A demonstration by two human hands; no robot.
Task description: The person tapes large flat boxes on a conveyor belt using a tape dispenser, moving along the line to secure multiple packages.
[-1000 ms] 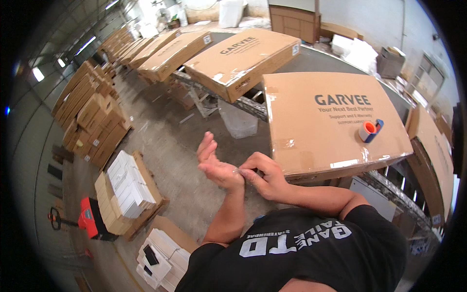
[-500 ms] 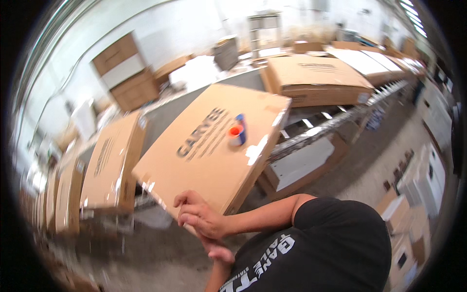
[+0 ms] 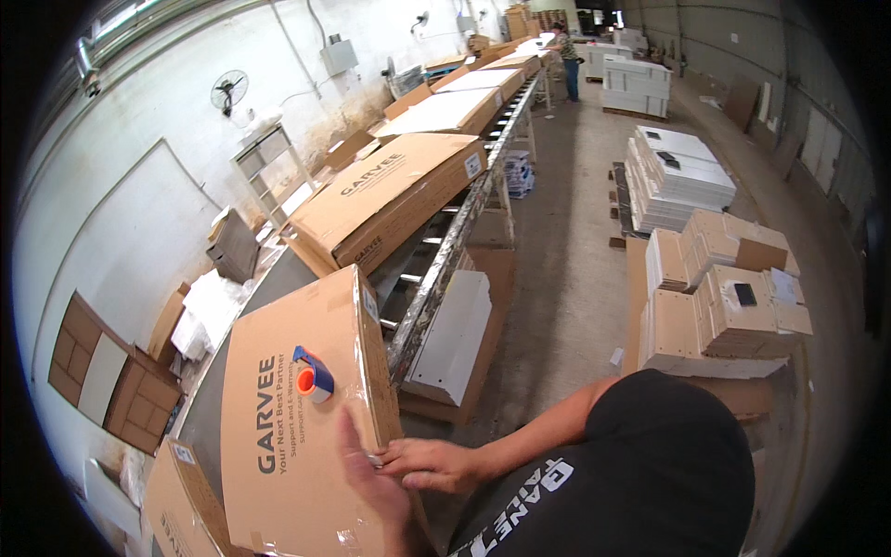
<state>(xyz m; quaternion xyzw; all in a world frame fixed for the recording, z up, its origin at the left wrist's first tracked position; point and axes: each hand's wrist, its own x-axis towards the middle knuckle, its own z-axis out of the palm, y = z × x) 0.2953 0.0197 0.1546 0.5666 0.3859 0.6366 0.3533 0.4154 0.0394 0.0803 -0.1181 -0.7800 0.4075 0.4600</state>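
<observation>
The lower-left carton (image 3: pixel 316 469) is matt cardboard with glossy clear tape (image 3: pixel 346 537); the tape dispenser (image 3: pixel 318 379) looks smooth plastic. The central conveyor rail (image 3: pixel 436 278) is scuffed metal, the shirt (image 3: pixel 640 464) matt cloth.

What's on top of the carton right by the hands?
On the carton sits a blue tape dispenser with an orange-centred roll; dark print shows too. The cardboard under the dispenser is covered, and the left hand hides part of the carton.

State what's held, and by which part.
The right hand seems to pinch a small pale scrap beside the left hand; the gripped part is unclear.
</observation>
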